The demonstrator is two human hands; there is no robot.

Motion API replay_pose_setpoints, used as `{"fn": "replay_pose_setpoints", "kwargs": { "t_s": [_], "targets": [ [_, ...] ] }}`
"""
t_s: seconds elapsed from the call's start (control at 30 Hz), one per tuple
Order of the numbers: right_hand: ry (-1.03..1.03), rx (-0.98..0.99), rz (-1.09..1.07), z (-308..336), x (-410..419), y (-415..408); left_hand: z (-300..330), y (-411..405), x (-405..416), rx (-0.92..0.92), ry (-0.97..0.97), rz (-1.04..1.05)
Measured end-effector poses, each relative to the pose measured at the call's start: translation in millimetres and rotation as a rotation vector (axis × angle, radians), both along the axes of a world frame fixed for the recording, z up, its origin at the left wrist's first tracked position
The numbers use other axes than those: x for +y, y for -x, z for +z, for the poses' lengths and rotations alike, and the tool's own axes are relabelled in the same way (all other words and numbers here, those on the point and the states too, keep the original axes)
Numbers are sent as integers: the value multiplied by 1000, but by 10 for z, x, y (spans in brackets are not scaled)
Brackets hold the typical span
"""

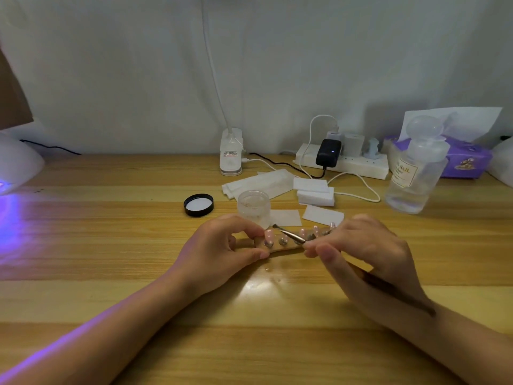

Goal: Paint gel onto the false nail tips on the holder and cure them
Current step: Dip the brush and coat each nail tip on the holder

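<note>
On the wooden table (111,245) near me, my left hand (222,251) pinches the end of the nail holder (277,247), steadying it. My right hand (369,257) grips a brush (288,234), its tip over the pink nail tips (268,234), just before the open jar (254,207).
</note>
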State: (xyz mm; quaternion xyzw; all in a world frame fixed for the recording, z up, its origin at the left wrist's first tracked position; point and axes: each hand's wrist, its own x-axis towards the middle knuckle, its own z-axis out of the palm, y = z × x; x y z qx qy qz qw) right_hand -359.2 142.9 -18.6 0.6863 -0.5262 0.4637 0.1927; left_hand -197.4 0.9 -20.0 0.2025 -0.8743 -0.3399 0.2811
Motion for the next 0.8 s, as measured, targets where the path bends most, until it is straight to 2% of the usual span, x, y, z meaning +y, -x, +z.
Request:
{"fn": "replay_pose_setpoints", "kwargs": {
  "t_s": [0.13,0.4,0.57,0.8],
  "targets": [
    [8,102,-6,-27,-33,-2,-11,7,5,24,-11,-13],
    [21,155,-16,-81,-60,23,-5,7,-2,36,9,-18],
    [45,135,36,-77,-17,26,-13,7,-20,12,13,-12],
    [-16,121,-17,-94,-57,17,-39,4,-24,29,-16,17]
  ]
}}
